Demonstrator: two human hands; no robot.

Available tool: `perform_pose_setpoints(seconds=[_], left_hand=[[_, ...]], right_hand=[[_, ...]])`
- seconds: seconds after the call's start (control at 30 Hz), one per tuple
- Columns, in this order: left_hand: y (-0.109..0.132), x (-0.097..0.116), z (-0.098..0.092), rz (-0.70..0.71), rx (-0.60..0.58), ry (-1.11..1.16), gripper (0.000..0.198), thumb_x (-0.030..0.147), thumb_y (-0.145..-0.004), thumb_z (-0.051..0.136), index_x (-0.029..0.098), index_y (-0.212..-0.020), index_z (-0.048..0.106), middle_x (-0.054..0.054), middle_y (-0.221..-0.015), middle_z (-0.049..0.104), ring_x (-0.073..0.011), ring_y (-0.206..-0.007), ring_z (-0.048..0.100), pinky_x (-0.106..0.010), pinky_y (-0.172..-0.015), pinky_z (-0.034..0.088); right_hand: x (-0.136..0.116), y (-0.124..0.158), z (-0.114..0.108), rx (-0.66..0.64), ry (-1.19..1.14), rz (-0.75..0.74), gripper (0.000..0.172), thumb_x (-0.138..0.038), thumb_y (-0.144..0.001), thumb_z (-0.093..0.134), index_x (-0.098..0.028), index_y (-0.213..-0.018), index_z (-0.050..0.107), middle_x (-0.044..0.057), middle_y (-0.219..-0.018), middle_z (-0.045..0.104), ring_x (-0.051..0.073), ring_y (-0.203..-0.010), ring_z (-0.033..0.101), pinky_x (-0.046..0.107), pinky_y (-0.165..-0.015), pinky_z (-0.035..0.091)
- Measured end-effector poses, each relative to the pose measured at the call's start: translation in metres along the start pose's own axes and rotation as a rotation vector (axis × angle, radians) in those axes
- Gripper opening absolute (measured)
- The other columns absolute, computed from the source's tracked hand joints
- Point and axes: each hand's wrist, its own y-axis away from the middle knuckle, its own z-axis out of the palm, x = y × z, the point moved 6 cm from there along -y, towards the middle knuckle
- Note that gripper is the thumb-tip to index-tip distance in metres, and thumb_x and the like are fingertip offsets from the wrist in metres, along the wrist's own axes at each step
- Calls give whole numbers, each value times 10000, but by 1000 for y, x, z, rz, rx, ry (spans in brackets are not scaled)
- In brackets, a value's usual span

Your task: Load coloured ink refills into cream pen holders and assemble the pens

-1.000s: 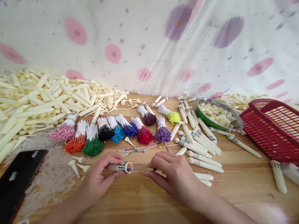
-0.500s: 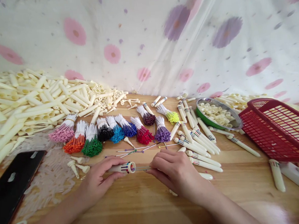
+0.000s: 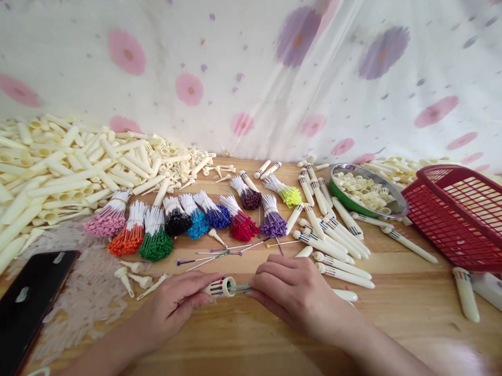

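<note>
My left hand [image 3: 177,302] is closed around a cream multicolour pen barrel [image 3: 218,287], held nearly level. Coloured sliders show in the slots near its open end, which faces right. My right hand [image 3: 290,291] pinches a thin blue-green rod [image 3: 241,289], maybe more than one, that runs into that open end. Its far end is hidden by my fingers. Beyond my hands lie a few loose pen refills [image 3: 221,253] and tied refill bundles, among them green [image 3: 155,243], red [image 3: 241,226] and purple [image 3: 273,222]. Cream cone tips [image 3: 142,280] rest beside my left hand.
Cream barrels [image 3: 61,172] are heaped at the back left. A black phone [image 3: 27,312] lies left by small clear tubes [image 3: 82,297]. Slotted pens [image 3: 342,236] cover the right side, near a green-sided bowl [image 3: 351,207] of cream parts and a red basket [image 3: 468,218].
The barrel has shifted slightly right toward my right hand, and the gap between them has narrowed. A loose blue-ended refill and a cream tip behind my left hand now show more fully.
</note>
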Motion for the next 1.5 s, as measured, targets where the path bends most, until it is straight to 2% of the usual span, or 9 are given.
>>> perform_pose_setpoints(seconds=[0.17,0.27,0.37,0.5,0.57,0.67,0.77,1.07,1.5], left_hand=[[1,-6,-5,-42,115,53,284,264,-833,554,276,-1098,657,-36,-1048,725,-204,-913,686,-280,-791,547],[3,-11,-6,-76,162,123,273,281,-829,558,262,-1080,664,-46,-1050,722,-208,-904,688,-288,-786,551],[4,-15,-4,-107,172,193,291,296,-837,549,264,-1110,646,-49,-1068,714,-208,-876,694,-284,-738,565],[4,-16,-4,-101,156,216,283,262,-838,550,264,-1105,643,-50,-1078,705,-205,-925,673,-275,-759,551],[3,-12,-3,-45,98,203,271,222,-838,548,269,-1085,649,-45,-1055,705,-200,-965,649,-283,-816,525],[2,-5,-2,26,-7,211,271,196,-841,548,281,-1079,647,-39,-1017,701,-209,-1020,602,-337,-909,465],[2,-2,-3,47,-23,247,272,185,-841,551,295,-1071,647,-36,-1008,687,-209,-1015,587,-360,-916,450],[2,-7,1,76,6,184,321,201,-835,545,334,-1107,651,-40,-987,689,-197,-955,612,-328,-867,483],[0,-4,2,14,-44,164,347,186,-845,509,320,-1139,636,-44,-992,700,-212,-972,615,-328,-858,487]], right_hand=[[18,4,-3,31,-52,134,139,-241,-898,505,-168,-784,539,18,-699,578,133,-645,516,233,-559,359],[33,8,5,-6,-27,298,121,-249,-875,539,-170,-784,529,18,-707,582,137,-637,536,232,-560,375],[36,9,16,-52,-22,339,126,-243,-856,565,-169,-760,532,15,-693,588,135,-601,532,231,-527,359],[25,5,3,101,-87,262,125,-232,-880,532,-167,-774,541,20,-690,591,131,-616,515,237,-546,366],[14,4,-9,161,-119,162,95,-208,-880,532,-165,-797,550,24,-690,598,133,-633,509,248,-573,376],[-2,4,-17,144,-108,6,69,-154,-871,526,-161,-818,569,26,-676,607,138,-623,501,260,-562,364],[-11,5,-15,70,-45,-67,122,-95,-863,492,-156,-803,580,28,-671,602,139,-609,481,263,-539,340],[-13,2,-9,-48,77,-102,278,-115,-908,402,-165,-671,538,14,-628,545,135,-573,415,278,-500,274],[-9,2,-4,-71,84,-74,230,-110,-887,471,-165,-672,533,5,-648,560,122,-583,432,254,-518,284]])
